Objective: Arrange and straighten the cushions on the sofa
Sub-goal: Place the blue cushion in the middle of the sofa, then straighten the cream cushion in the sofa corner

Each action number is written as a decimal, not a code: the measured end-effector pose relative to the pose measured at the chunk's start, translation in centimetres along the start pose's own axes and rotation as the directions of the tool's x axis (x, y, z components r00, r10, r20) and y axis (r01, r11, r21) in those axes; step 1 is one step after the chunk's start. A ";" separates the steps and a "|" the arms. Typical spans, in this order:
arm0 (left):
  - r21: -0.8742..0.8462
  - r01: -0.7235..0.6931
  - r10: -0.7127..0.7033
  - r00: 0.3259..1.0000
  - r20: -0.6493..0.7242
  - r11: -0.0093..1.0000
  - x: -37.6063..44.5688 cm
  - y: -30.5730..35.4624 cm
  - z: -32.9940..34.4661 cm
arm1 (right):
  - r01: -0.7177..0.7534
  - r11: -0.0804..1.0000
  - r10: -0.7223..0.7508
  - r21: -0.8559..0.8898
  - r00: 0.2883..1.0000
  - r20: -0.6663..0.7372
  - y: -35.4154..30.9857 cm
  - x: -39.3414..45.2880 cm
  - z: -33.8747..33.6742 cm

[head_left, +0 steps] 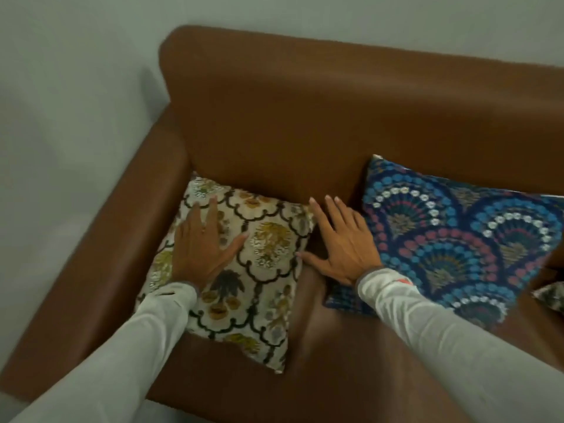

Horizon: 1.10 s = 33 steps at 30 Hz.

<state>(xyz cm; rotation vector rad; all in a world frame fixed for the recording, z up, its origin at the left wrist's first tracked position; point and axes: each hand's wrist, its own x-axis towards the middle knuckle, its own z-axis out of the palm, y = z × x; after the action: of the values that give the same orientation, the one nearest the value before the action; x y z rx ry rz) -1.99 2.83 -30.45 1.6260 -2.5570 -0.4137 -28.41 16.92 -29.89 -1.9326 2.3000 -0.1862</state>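
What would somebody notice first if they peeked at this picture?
Probably the two bright cushions on the brown leather sofa: a cream square cushion with yellow flowers and dark scalloped lines near the sofa's arm, and a blue cushion with pink and white fan patterns beside it. Next, the hands: the left hand lies flat on the cream cushion, and the right hand rests open at the blue cushion's edge, between the two.

**Brown sofa and its cushions**

A brown leather sofa (274, 123) stands against a pale wall. On its seat, in the corner by the armrest, lies a cream floral cushion (259, 270). Just beside it a blue fan-patterned cushion (457, 239) leans toward the backrest. A third patterned cushion (551, 296) shows only a corner at the frame's edge.
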 end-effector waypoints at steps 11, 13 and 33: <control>-0.304 0.428 -0.376 0.901 0.217 0.851 1.3 -8.6 3.0 | -0.704 0.176 0.534 0.688 0.655 0.535 -7.8 3.9 9.2; -0.331 0.439 -0.398 0.898 0.186 0.835 1.4 -8.2 3.0 | -0.666 0.184 0.548 0.723 0.680 0.487 -7.6 3.5 9.4; -0.577 0.161 -0.388 0.873 -0.296 0.801 -6.8 -6.6 -3.1 | -0.049 0.640 0.033 0.767 0.999 0.036 -10.2 13.7 -2.6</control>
<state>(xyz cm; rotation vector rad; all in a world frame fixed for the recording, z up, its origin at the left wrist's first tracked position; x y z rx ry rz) 7.43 5.70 -28.74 1.6474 -1.6931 -0.6665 -21.32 1.66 -25.82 -1.3940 1.7656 -0.9677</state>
